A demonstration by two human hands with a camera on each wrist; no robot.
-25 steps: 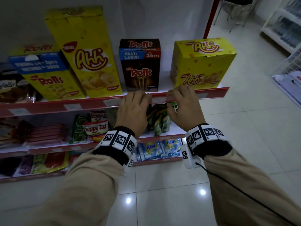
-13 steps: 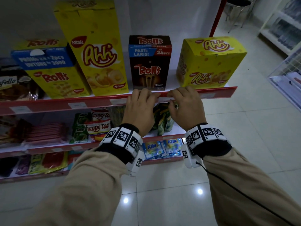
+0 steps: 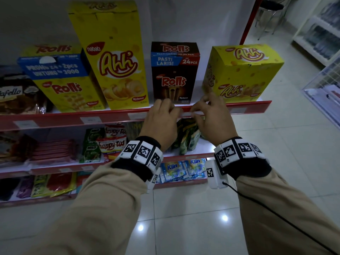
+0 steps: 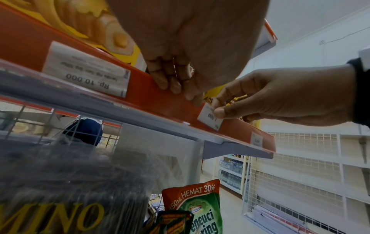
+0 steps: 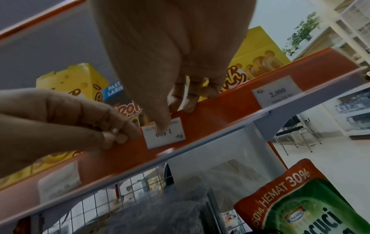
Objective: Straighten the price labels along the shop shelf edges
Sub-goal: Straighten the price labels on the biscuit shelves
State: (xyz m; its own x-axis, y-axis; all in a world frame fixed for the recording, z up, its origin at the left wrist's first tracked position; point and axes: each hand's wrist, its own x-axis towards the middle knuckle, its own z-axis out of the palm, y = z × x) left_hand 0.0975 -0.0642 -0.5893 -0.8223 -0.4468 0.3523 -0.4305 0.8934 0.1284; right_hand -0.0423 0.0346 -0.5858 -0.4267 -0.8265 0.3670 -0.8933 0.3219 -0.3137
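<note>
A white price label marked 1.500 sits a little askew in the red shelf edge strip of the top shelf, under the brown Rolls box. My right hand pinches this label, thumb on its face and fingers curled over the strip's top. My left hand grips the strip just left of the label, fingers curled over the top edge. In the head view the left hand and right hand nearly meet around the label.
Other labels sit in the same strip: a 10.000 label to the left and a 2.000 label to the right. Yellow Ahh boxes and Rolls boxes stand on the top shelf. Snack packs fill the lower shelves. Tiled floor lies to the right.
Both hands stay at the same spot on the strip. The right hand's fingers have lifted and spread from lying flat, and the white label now shows between the two hands.
</note>
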